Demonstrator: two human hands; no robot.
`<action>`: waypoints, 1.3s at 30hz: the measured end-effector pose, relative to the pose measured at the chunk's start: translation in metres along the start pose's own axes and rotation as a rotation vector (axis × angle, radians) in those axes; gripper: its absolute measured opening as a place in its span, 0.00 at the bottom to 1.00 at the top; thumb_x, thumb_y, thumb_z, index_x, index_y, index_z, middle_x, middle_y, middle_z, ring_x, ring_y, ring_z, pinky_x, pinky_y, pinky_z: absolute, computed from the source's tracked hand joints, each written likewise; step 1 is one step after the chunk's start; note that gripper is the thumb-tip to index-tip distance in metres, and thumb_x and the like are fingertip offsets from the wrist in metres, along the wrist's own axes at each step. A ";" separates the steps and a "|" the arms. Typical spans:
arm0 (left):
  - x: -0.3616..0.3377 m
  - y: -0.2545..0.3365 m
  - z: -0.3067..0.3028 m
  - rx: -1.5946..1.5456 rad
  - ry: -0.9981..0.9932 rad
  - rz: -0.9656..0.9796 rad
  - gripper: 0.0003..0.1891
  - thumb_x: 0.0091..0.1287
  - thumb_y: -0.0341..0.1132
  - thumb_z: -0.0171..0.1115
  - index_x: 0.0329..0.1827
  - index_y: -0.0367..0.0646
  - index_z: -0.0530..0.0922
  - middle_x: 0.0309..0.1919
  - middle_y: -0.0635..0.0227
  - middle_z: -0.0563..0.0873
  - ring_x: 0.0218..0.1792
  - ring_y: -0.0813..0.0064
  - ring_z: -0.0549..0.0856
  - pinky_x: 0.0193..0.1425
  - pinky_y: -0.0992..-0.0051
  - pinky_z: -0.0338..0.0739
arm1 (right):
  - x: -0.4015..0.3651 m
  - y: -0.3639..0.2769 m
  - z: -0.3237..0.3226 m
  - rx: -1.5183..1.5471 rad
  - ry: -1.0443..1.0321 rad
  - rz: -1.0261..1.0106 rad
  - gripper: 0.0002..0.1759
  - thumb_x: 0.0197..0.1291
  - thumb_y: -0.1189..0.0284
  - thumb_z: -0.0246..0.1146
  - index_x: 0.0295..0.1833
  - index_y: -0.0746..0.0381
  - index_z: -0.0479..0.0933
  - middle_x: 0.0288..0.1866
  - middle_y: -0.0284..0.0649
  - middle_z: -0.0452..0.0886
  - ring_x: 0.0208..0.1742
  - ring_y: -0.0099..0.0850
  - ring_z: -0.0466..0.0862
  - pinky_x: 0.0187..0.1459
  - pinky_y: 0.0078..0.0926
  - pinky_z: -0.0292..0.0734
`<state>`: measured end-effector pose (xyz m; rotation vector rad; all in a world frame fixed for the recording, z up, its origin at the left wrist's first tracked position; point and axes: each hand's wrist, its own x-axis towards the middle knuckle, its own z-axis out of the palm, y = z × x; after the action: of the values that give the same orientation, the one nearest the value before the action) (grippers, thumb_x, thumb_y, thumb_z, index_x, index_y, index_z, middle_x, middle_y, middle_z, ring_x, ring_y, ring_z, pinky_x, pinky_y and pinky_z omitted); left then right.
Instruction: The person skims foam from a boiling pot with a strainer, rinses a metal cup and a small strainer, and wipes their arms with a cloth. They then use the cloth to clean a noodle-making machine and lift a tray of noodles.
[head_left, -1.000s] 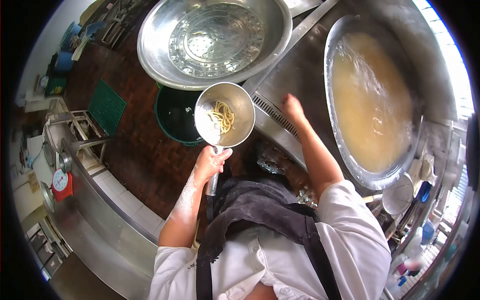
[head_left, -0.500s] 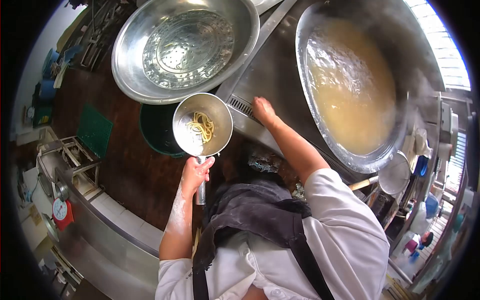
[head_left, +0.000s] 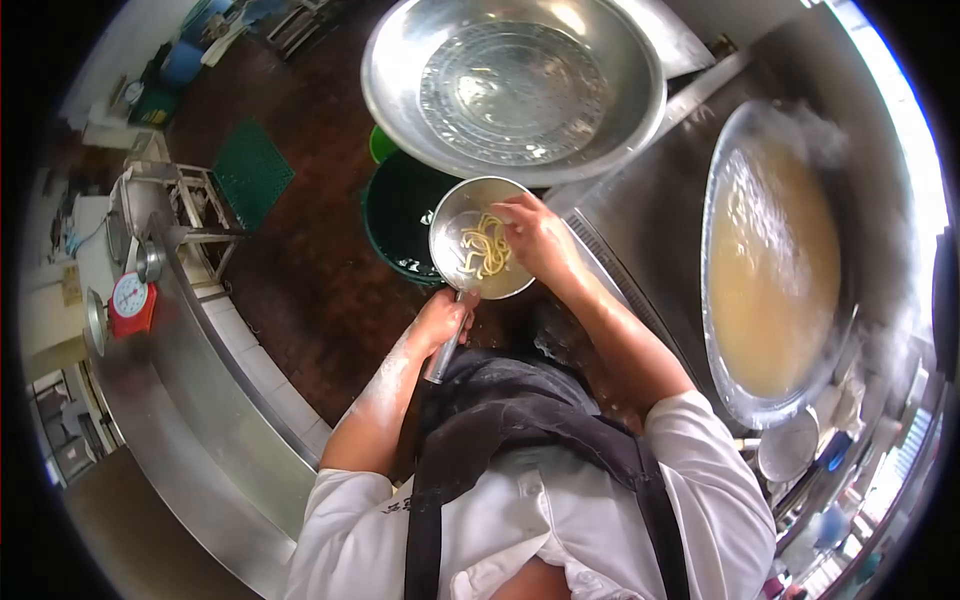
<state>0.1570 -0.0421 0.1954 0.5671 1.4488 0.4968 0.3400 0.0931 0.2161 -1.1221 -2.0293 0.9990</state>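
My left hand (head_left: 441, 318) is closed around the metal handle of a small saucepan (head_left: 452, 212), which I hold up in front of my apron. A few thick yellow noodles (head_left: 484, 250) lie in a loose tangle in its bottom, with a little liquid around them. My right hand (head_left: 541, 240) reaches over the pan's right rim, its fingers bent together at the noodles' upper right edge. The fingertips are partly hidden, but they look closed on the strands. White flour-like powder coats my left forearm.
A wide steel basin (head_left: 400, 110) of clear water stands ahead, with a dark green bucket (head_left: 385, 235) below it. To the right, a large pot (head_left: 712, 290) of cloudy liquid steams on the steel stove. A steel counter (head_left: 190, 440) and red scale (head_left: 131, 300) are left.
My right hand has left the stove edge and come into the saucepan, at the noodles. The view has turned, so basin, pot and pan sit farther right.
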 end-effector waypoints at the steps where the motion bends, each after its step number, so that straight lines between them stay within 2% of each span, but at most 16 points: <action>1: -0.003 -0.002 -0.016 -0.089 -0.002 -0.040 0.21 0.73 0.51 0.58 0.38 0.38 0.76 0.20 0.68 0.76 0.15 0.76 0.74 0.20 0.74 0.71 | 0.005 -0.007 0.001 0.077 -0.009 0.129 0.13 0.62 0.79 0.63 0.52 0.63 0.83 0.47 0.46 0.82 0.43 0.39 0.87 0.47 0.36 0.82; 4: -0.009 -0.014 -0.089 -0.300 -0.038 -0.031 0.23 0.73 0.54 0.60 0.41 0.38 0.75 0.21 0.70 0.77 0.15 0.77 0.75 0.19 0.76 0.70 | 0.018 0.008 0.003 -0.101 0.113 0.112 0.11 0.63 0.79 0.63 0.50 0.63 0.83 0.45 0.44 0.82 0.40 0.36 0.86 0.43 0.29 0.81; 6: -0.007 -0.024 -0.137 -0.437 0.018 0.023 0.23 0.72 0.54 0.62 0.42 0.38 0.74 0.21 0.70 0.77 0.16 0.76 0.76 0.19 0.76 0.71 | 0.016 0.034 0.007 -0.114 0.135 0.183 0.13 0.58 0.79 0.65 0.50 0.63 0.81 0.45 0.46 0.81 0.41 0.39 0.85 0.45 0.33 0.81; 8: 0.010 -0.035 -0.183 -0.615 0.138 0.106 0.18 0.72 0.48 0.63 0.42 0.39 0.74 0.22 0.69 0.77 0.16 0.74 0.77 0.21 0.73 0.74 | 0.001 0.066 0.012 -0.470 0.065 0.259 0.27 0.55 0.76 0.67 0.62 0.62 0.74 0.54 0.51 0.78 0.59 0.52 0.76 0.63 0.45 0.71; 10: 0.021 -0.034 -0.227 -0.766 0.262 0.135 0.11 0.71 0.40 0.63 0.42 0.42 0.74 0.25 0.68 0.79 0.20 0.72 0.79 0.22 0.70 0.76 | -0.031 0.114 0.026 -0.846 -0.108 0.450 0.48 0.50 0.63 0.75 0.74 0.65 0.61 0.63 0.54 0.73 0.64 0.55 0.72 0.65 0.49 0.69; 12: 0.052 -0.048 -0.283 -0.972 0.343 0.153 0.08 0.69 0.37 0.63 0.41 0.43 0.74 0.27 0.68 0.78 0.21 0.72 0.79 0.22 0.69 0.76 | -0.029 0.093 0.042 -0.894 -0.256 0.732 0.59 0.46 0.54 0.78 0.77 0.65 0.55 0.65 0.54 0.72 0.67 0.51 0.72 0.65 0.52 0.69; 15: 0.092 -0.061 -0.369 -1.040 0.512 0.239 0.09 0.66 0.32 0.64 0.42 0.43 0.72 0.27 0.67 0.78 0.20 0.73 0.77 0.21 0.69 0.76 | -0.035 0.098 0.076 -1.020 -0.198 0.753 0.57 0.50 0.58 0.77 0.77 0.71 0.52 0.70 0.57 0.69 0.70 0.52 0.69 0.70 0.51 0.63; 21: 0.165 0.028 -0.440 -0.736 0.785 0.481 0.19 0.65 0.30 0.66 0.50 0.38 0.64 0.26 0.64 0.75 0.15 0.76 0.75 0.17 0.71 0.73 | -0.033 0.114 0.095 -1.174 -0.185 0.791 0.57 0.53 0.55 0.74 0.76 0.77 0.52 0.71 0.58 0.66 0.71 0.49 0.68 0.73 0.42 0.61; 23: 0.204 0.081 -0.438 -0.578 0.831 0.455 0.13 0.68 0.32 0.65 0.45 0.38 0.68 0.26 0.64 0.76 0.14 0.79 0.75 0.15 0.73 0.71 | -0.035 0.119 0.098 -1.241 -0.214 0.763 0.58 0.53 0.54 0.73 0.76 0.79 0.52 0.70 0.58 0.66 0.71 0.49 0.68 0.73 0.41 0.60; 25: 0.259 0.129 -0.444 -0.260 0.724 0.357 0.26 0.64 0.32 0.70 0.58 0.35 0.65 0.28 0.58 0.79 0.22 0.70 0.82 0.26 0.63 0.79 | -0.039 0.120 0.100 -1.241 -0.230 0.777 0.58 0.53 0.56 0.73 0.76 0.80 0.50 0.71 0.59 0.66 0.71 0.50 0.67 0.74 0.41 0.59; 26: 0.322 0.136 -0.440 0.165 1.097 0.604 0.30 0.64 0.32 0.68 0.66 0.35 0.65 0.35 0.51 0.84 0.40 0.59 0.87 0.47 0.55 0.81 | -0.034 0.117 0.099 -1.211 -0.232 0.802 0.58 0.52 0.58 0.74 0.76 0.80 0.49 0.71 0.61 0.65 0.72 0.51 0.66 0.75 0.41 0.59; 27: 0.339 0.170 -0.430 0.388 1.084 0.663 0.32 0.65 0.32 0.65 0.71 0.36 0.63 0.46 0.46 0.85 0.56 0.53 0.83 0.64 0.55 0.73 | -0.029 0.112 0.099 -1.180 -0.232 0.827 0.58 0.52 0.60 0.74 0.76 0.81 0.48 0.72 0.63 0.65 0.73 0.52 0.66 0.75 0.41 0.59; 29: 0.360 0.240 -0.406 0.297 0.972 0.640 0.18 0.71 0.35 0.50 0.63 0.44 0.72 0.54 0.50 0.84 0.57 0.51 0.82 0.65 0.56 0.73 | -0.024 0.108 0.099 -1.191 -0.242 0.852 0.58 0.53 0.58 0.74 0.76 0.81 0.49 0.72 0.61 0.65 0.73 0.51 0.65 0.75 0.41 0.58; 33: 0.350 0.352 -0.392 0.438 0.908 0.551 0.17 0.76 0.41 0.38 0.56 0.54 0.77 0.58 0.49 0.81 0.58 0.48 0.82 0.64 0.53 0.75 | -0.042 0.128 0.100 -1.236 -0.238 0.859 0.58 0.53 0.55 0.73 0.77 0.78 0.49 0.73 0.59 0.65 0.74 0.50 0.65 0.76 0.42 0.58; 37: 0.374 0.391 -0.407 0.631 1.079 0.493 0.14 0.76 0.38 0.45 0.57 0.42 0.70 0.51 0.49 0.81 0.50 0.47 0.86 0.54 0.55 0.82 | -0.030 0.118 0.101 -1.163 -0.230 0.975 0.56 0.57 0.57 0.70 0.79 0.74 0.46 0.75 0.60 0.62 0.77 0.53 0.63 0.76 0.45 0.58; 39: 0.395 0.362 -0.421 0.649 1.021 0.721 0.14 0.73 0.37 0.51 0.54 0.37 0.69 0.51 0.47 0.81 0.49 0.45 0.85 0.53 0.55 0.81 | -0.026 0.113 0.103 -1.167 -0.236 0.988 0.55 0.59 0.58 0.68 0.79 0.74 0.45 0.76 0.61 0.61 0.77 0.53 0.61 0.77 0.45 0.57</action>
<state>-0.2284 0.5125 0.1045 1.5266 2.3970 0.9688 0.3184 0.0772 0.0631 -2.8929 -2.2332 0.1761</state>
